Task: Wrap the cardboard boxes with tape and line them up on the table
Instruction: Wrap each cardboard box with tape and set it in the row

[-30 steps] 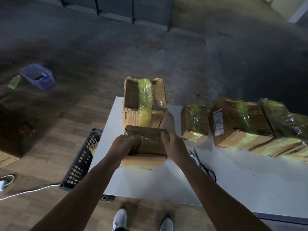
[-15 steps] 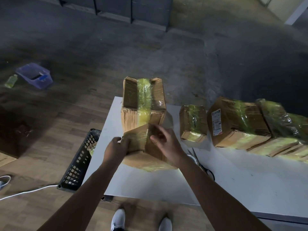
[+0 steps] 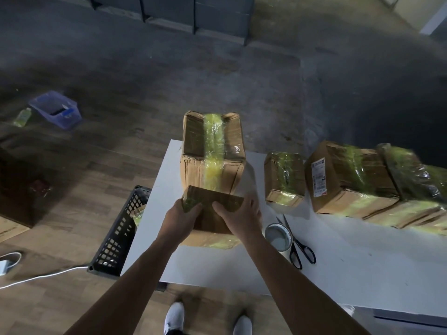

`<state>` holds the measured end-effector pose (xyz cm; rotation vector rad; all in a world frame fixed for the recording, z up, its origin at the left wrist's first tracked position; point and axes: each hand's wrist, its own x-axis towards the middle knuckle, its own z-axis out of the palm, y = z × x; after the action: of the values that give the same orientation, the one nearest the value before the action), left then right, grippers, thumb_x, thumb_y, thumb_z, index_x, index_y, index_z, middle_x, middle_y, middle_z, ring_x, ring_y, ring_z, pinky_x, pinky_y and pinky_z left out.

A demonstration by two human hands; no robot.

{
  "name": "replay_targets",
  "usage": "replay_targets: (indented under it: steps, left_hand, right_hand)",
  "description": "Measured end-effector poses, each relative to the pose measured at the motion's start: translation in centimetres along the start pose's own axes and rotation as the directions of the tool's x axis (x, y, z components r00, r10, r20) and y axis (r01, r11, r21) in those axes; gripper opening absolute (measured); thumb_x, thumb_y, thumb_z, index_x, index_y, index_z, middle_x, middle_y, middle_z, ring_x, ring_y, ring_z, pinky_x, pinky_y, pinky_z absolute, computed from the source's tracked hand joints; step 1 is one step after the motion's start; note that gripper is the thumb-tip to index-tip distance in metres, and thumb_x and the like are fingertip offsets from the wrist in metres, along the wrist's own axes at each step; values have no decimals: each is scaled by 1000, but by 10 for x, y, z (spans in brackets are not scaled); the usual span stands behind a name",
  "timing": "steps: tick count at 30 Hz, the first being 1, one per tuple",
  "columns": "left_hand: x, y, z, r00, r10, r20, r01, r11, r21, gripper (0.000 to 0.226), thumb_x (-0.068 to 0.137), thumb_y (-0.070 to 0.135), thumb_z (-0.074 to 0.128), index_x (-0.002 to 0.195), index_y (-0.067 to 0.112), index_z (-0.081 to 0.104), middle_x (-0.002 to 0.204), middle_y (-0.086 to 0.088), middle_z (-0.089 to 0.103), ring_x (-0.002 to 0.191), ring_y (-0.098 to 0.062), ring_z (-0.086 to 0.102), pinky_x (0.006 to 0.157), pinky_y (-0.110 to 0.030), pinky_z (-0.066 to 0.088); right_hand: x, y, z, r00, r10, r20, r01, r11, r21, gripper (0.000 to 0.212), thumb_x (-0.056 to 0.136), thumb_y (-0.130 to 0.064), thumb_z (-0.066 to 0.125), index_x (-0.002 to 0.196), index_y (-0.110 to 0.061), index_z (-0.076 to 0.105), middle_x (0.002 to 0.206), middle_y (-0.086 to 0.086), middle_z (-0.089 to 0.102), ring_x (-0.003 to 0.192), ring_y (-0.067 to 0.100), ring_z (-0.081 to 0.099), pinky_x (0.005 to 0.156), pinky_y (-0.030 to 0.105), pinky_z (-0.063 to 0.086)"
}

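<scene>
Head view: my 2 hands, left and right, grip the small box, fingers curled over its top, at the table's left end, just before the tall box (already taped). I'd set it flat, square with the row.

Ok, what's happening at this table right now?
A person grips a small taped box with the left hand and right hand, in front of a taller taped box on the white table. More taped boxes sit in a row to the right. A tape roll and scissors lie beside the right hand.
</scene>
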<state>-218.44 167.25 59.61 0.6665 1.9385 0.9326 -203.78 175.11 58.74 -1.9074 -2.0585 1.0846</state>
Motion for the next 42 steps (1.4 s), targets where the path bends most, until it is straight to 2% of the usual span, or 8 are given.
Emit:
replay_targets:
  steps: [3,9,12,17,23,29,36,42]
  left_hand:
    - [5,-17,-2,999,-32,-27,28,989,-142,42,93,41,59,124,12,55,105,-4,65,94,-20,62,70,-28,51]
    - [12,-38,-10,987,-162,-19,144,922,-358,28,91,25,65,113,8,63,93,-8,71,83,-22,68,61,-27,50]
    - [15,-36,-15,974,-221,-50,196,930,-310,17,89,20,66,97,5,65,67,-2,66,54,-14,63,40,-17,42]
    - [20,-32,-10,983,-145,-113,150,988,30,51,79,53,71,88,3,66,80,-12,68,77,-28,66,68,-38,54]
    - [18,-38,-8,978,-120,-170,120,993,-11,49,75,57,73,83,9,67,77,-8,68,77,-24,65,62,-32,49]
    - [13,-40,-3,984,-115,-134,88,977,-196,36,76,47,77,85,14,69,80,-5,70,77,-22,67,60,-29,51]
    - [8,-37,-6,994,-105,34,109,876,-470,30,81,33,75,95,6,72,83,-8,75,73,-20,72,56,-26,55]
    - [9,-42,6,958,-172,229,269,810,-520,57,72,45,72,110,3,67,103,-14,73,98,-31,67,74,-36,54]
  right_hand:
    - [6,9,-8,1000,26,-7,-26,994,108,106,74,-67,67,152,-18,14,156,9,25,141,33,29,110,50,36]
    - [8,20,-11,997,-51,-50,60,981,184,34,88,-43,65,111,-19,58,102,0,63,99,22,60,79,29,48]
    - [7,19,-8,995,-71,-67,81,985,150,32,94,-39,58,115,-16,64,100,4,66,97,25,60,82,33,49]
    - [5,23,-2,990,126,64,-135,977,168,53,100,-50,39,116,-4,61,95,13,63,90,25,59,72,29,38]
    - [0,26,-3,995,67,76,-72,995,65,55,102,-51,28,79,-10,56,67,5,55,57,10,48,53,26,35]
    - [-1,39,-14,995,7,102,-23,988,156,58,101,-51,33,88,-4,64,82,14,65,86,31,64,63,30,40]
    - [-2,57,-38,999,3,51,-31,830,557,33,98,-40,48,114,-11,51,103,7,62,79,5,62,52,8,44]
    - [0,69,-56,933,112,343,-336,613,715,74,68,-66,62,115,-9,67,105,16,72,99,33,69,89,49,55]
